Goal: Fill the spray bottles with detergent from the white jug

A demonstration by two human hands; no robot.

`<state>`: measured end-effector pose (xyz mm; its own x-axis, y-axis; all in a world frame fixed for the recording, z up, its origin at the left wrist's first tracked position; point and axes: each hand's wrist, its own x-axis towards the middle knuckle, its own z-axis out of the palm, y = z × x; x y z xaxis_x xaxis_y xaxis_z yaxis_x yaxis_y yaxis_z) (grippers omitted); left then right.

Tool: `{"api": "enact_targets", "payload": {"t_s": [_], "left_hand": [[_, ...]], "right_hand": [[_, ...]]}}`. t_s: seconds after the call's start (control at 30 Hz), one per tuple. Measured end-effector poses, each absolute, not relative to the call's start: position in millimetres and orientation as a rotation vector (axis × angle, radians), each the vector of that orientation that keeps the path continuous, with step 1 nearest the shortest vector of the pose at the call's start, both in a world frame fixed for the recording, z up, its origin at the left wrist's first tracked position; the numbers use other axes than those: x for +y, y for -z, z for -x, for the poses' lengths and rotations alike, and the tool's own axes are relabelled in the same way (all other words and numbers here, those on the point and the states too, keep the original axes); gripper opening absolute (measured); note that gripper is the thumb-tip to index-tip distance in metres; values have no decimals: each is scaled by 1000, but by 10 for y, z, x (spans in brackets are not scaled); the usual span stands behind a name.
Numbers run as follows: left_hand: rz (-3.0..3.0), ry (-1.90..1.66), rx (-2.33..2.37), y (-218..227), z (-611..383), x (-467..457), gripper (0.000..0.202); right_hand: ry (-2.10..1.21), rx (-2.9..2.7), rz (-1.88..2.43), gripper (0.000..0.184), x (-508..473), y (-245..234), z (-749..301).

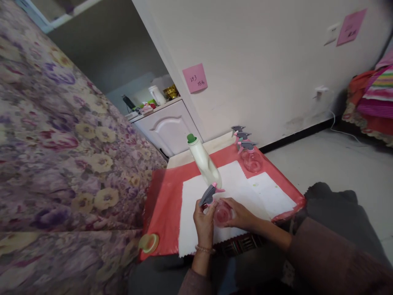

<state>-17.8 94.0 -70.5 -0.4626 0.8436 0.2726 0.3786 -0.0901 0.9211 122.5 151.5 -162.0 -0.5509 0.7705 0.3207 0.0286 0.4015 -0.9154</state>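
My left hand (203, 223) is closed around the grey and pink trigger head (209, 194) of a small clear pink spray bottle (221, 213). My right hand (242, 215) wraps round the bottle's body from the right. Both hands hover over the white paper (254, 188) laid on a red-covered low table (166, 196). A white bottle with a green cap (203, 159) stands just behind the hands.
Three more pink spray bottles (247, 151) stand in a row at the table's far right corner. A small green lid (149, 242) lies at the front left corner. A flowered bedspread (61, 155) fills the left; a white cabinet (167, 127) stands behind.
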Motion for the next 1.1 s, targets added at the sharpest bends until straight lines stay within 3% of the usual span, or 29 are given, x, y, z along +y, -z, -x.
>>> {"api": "enact_targets", "payload": {"t_s": [0.33,0.57,1.0,1.1], "left_hand": [[-1466,-1574,1779,711,176,897,21],[-1366,-1722,1855,776,40,940,23],[-1360,-1660,1942,856,26,916,22],[-1460,-1569,1839,814,93,810,36]], "right_hand": [[-1159,-1894,666,86,1493,1617,-1224],[-1080,-1728,480,43,1340,1182,-1334],[-1115,-1657,823,20,1437,760,-981],[-1113,-1694,779,19,1463,729,-1018]]}}
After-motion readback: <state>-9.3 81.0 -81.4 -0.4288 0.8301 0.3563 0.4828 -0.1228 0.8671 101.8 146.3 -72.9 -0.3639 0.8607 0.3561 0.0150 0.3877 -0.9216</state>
